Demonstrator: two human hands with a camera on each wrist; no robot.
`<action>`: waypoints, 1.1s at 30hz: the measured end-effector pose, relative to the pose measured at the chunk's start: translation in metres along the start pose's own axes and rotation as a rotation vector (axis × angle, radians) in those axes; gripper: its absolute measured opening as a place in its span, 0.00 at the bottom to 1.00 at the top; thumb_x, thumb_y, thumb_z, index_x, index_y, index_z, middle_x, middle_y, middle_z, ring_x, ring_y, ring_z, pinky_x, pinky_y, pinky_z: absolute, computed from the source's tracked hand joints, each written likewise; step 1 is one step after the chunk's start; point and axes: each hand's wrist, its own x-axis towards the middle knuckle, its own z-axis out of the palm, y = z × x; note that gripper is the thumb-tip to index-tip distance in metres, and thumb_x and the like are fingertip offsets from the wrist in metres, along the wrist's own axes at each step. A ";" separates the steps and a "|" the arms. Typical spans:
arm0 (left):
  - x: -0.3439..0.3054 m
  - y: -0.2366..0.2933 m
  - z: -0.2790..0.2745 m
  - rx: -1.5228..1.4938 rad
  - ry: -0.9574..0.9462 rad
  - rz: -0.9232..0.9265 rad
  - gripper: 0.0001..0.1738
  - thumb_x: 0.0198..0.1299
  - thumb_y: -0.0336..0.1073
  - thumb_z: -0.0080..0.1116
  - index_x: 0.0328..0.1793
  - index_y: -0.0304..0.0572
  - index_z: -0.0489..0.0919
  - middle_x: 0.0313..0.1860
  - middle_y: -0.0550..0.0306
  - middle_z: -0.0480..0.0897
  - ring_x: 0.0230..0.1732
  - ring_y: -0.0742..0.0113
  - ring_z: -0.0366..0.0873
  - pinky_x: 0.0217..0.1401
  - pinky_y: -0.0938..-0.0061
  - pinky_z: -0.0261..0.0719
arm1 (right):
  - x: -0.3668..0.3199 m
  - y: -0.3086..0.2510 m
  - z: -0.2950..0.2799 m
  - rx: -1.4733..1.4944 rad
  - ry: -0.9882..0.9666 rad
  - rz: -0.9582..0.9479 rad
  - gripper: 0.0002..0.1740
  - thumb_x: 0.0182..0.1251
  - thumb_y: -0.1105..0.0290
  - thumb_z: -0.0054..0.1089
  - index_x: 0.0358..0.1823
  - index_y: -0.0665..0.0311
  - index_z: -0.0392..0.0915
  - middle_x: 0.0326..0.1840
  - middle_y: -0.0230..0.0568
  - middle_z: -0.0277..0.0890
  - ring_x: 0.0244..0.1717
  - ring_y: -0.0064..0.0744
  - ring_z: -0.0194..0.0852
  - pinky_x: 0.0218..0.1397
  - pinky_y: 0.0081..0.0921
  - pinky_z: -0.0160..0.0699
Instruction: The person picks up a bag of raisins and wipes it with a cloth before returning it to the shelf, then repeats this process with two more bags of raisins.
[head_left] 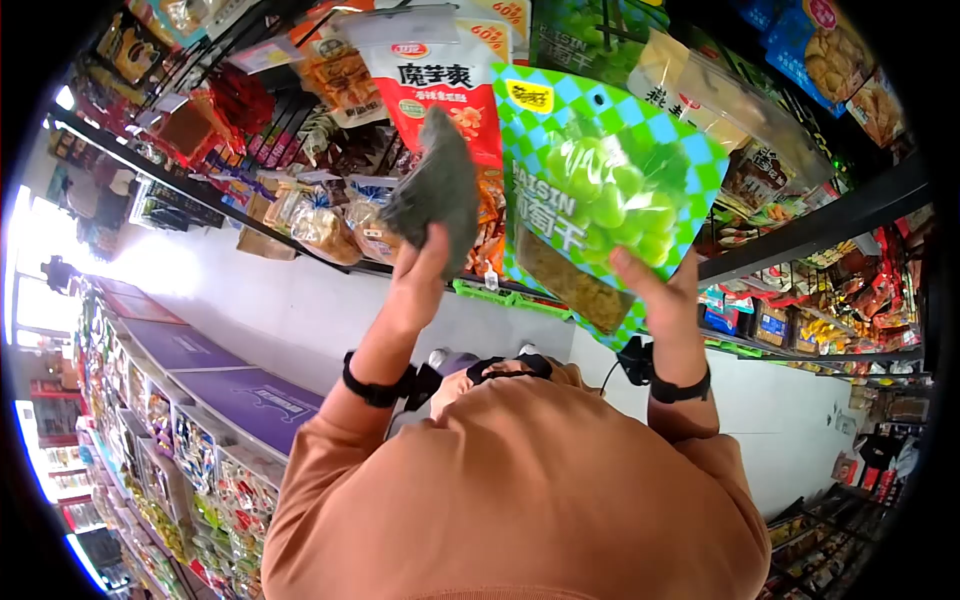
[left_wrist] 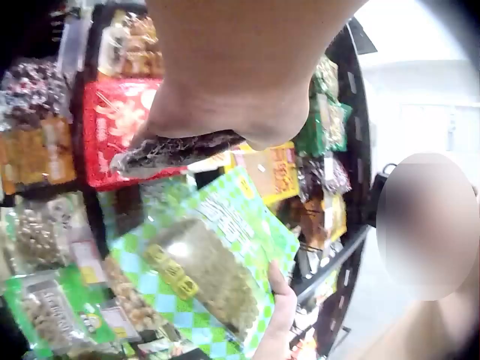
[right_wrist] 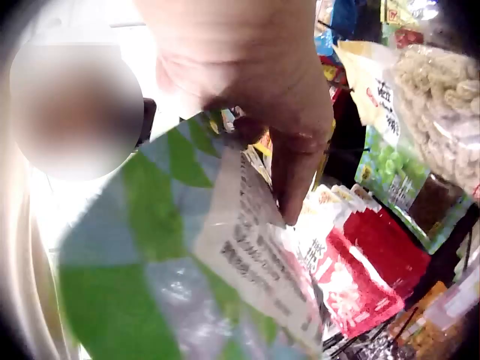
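Note:
In the head view the right hand point(head_left: 665, 300) pinches a green-and-blue checkered raisin bag point(head_left: 625, 185) by its lower right edge, thumb on the front. The left hand point(head_left: 420, 280) grips a dark grey packet point(head_left: 440, 190) by its lower end. In the left wrist view the dark packet point(left_wrist: 176, 154) sticks out under the left hand point(left_wrist: 232, 105), with the checkered bag point(left_wrist: 202, 262) below, held by the right hand point(left_wrist: 277, 315). In the right wrist view the right hand point(right_wrist: 247, 90) holds the bag point(right_wrist: 157, 247), its white label panel showing.
A red snack bag point(head_left: 425, 75) hangs behind the two packets. Racks of hanging snacks surround it, with a black shelf rail point(head_left: 820, 225) at the right. A lower display with purple panels point(head_left: 190, 350) stands at the left, across the pale floor point(head_left: 240, 300).

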 end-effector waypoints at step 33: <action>0.021 0.020 -0.094 -0.867 -0.344 -0.151 0.48 0.66 0.63 0.37 0.77 0.31 0.41 0.79 0.47 0.38 0.79 0.57 0.35 0.77 0.63 0.37 | -0.029 0.059 0.171 -0.411 -0.482 -0.292 0.55 0.46 0.72 0.56 0.76 0.66 0.35 0.78 0.64 0.25 0.79 0.54 0.25 0.76 0.46 0.35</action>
